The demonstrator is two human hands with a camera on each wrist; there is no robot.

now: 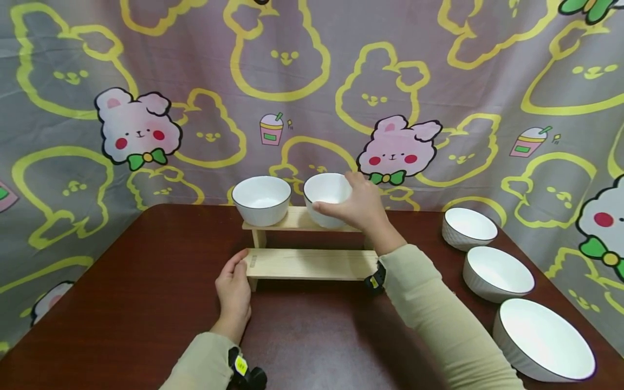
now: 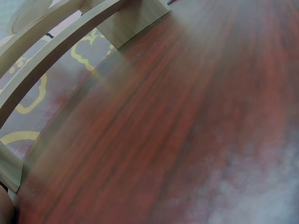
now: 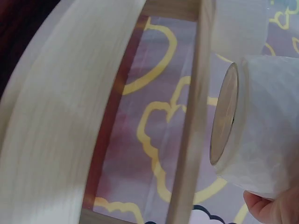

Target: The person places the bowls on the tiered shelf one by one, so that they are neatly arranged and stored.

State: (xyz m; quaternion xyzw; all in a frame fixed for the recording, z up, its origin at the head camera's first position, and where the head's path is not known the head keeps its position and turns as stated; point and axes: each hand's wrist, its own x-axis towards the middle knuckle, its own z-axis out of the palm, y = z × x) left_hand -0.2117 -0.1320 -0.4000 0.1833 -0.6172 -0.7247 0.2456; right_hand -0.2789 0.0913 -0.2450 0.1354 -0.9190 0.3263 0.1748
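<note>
A two-tier wooden rack [image 1: 312, 264] stands on the dark table. My left hand [image 1: 234, 295] holds the left end of its lower board, fingertips at the board's corner. With thumb and fingers spread across the rim, my right hand [image 1: 363, 208] grips a white bowl [image 1: 324, 189] at the upper board's right half. In the right wrist view this bowl [image 3: 266, 126] shows its round base beside the upper board's edge, with fingertips on its wall. Another white dark-rimmed bowl [image 1: 261, 199] sits on the upper board's left end.
Along the table's right side stand three more white bowls: a small one [image 1: 469, 227] at the back, a larger one [image 1: 498, 273] in the middle and the largest [image 1: 545, 338] in front. A patterned curtain [image 1: 302, 70] hangs right behind the table [image 1: 146, 303].
</note>
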